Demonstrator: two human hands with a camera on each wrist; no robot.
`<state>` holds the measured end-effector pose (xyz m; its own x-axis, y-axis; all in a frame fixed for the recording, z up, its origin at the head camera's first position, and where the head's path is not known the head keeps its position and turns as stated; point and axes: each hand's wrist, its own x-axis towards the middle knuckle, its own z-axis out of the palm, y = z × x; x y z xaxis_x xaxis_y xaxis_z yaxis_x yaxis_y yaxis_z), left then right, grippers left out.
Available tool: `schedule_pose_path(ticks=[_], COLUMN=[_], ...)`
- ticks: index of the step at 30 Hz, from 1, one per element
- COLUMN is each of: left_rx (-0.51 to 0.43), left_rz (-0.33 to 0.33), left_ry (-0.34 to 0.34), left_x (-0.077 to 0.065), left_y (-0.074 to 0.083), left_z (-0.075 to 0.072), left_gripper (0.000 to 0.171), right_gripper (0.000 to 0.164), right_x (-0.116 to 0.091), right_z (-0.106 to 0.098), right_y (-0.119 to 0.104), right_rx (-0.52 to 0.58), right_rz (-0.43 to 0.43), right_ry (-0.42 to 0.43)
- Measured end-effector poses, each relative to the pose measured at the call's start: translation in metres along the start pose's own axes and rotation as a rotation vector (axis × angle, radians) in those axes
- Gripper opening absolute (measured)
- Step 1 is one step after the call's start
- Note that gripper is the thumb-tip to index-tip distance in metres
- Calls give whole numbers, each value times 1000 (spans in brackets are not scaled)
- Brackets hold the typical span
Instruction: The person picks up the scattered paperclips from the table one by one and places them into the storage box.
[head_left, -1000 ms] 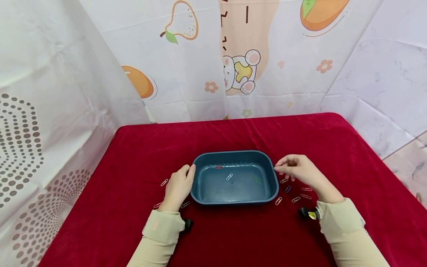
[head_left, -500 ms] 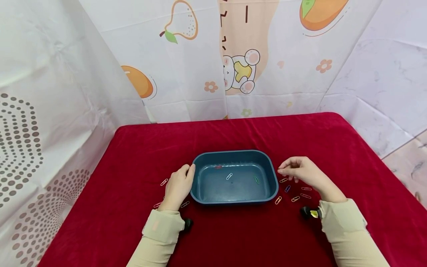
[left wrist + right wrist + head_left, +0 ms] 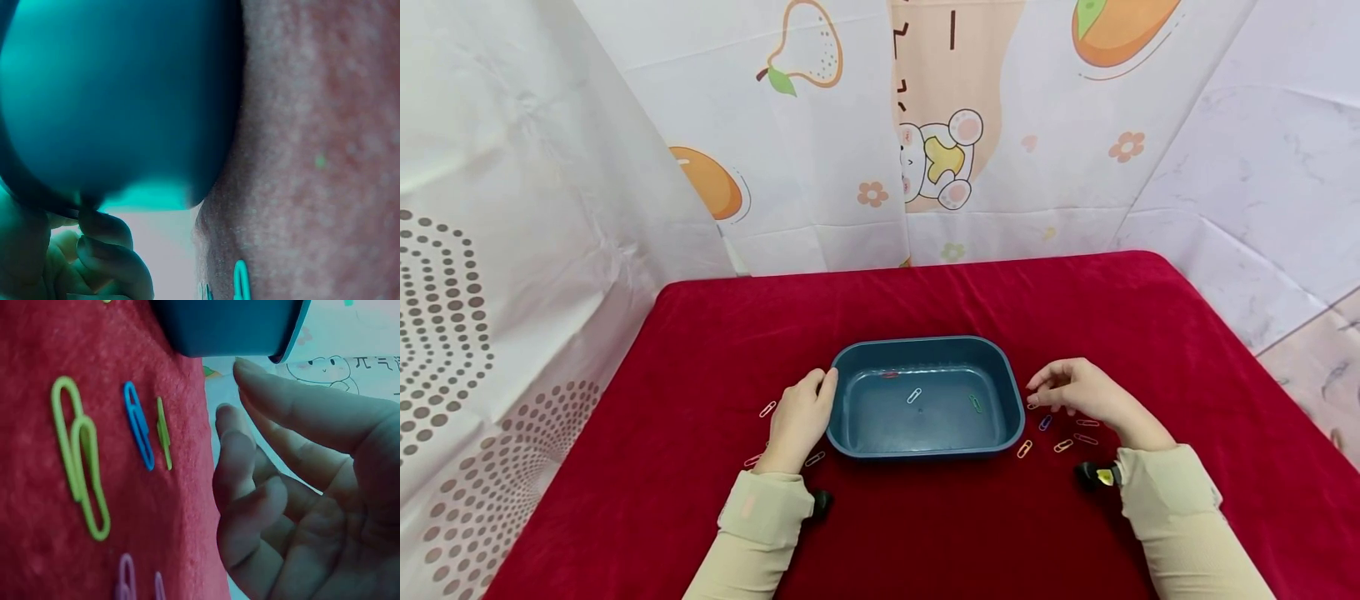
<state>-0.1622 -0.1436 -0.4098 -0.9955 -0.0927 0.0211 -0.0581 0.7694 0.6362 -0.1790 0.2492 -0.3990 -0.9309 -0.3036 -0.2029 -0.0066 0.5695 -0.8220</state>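
A dark blue plastic tray (image 3: 925, 455) sits mid-table with a red paper clip (image 3: 890, 375), a white paper clip (image 3: 913, 396) and a green paper clip (image 3: 975, 403) inside. My left hand (image 3: 800, 421) grips its left rim; the left wrist view shows the rim between thumb and fingers (image 3: 115, 256). Just off the tray's right side, my right hand (image 3: 1081, 392) hovers with thumb and fingers loosely bent and apart, holding nothing. Its fingertips overlap a yellow paper clip (image 3: 1032, 407) in the head view. A blue paper clip (image 3: 139, 425) lies nearby.
More yellow clips (image 3: 1063, 446) and pink clips (image 3: 1086, 438) lie right of the tray. Several others, including a pale clip (image 3: 767, 409), lie around the left hand. Red cloth (image 3: 925, 533) covers the table; a printed curtain (image 3: 820, 167) hangs behind it.
My right hand has moved from the tray's right rim slightly outward and toward the near side, over the yellow clip. The left hand keeps its grip on the tray.
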Motion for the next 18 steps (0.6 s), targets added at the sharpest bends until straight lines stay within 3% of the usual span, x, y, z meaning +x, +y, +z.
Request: schedule_pose_path(ticks=[18], left_rx=[-11], left_rz=[5], left_ry=[2], left_x=[0], left_y=[0], left_z=[0], left_gripper=[40], right_gripper=[23], right_x=[8], right_z=[8], right_y=[11], right_rx=[-67], right_rz=[32], right_ry=[-19])
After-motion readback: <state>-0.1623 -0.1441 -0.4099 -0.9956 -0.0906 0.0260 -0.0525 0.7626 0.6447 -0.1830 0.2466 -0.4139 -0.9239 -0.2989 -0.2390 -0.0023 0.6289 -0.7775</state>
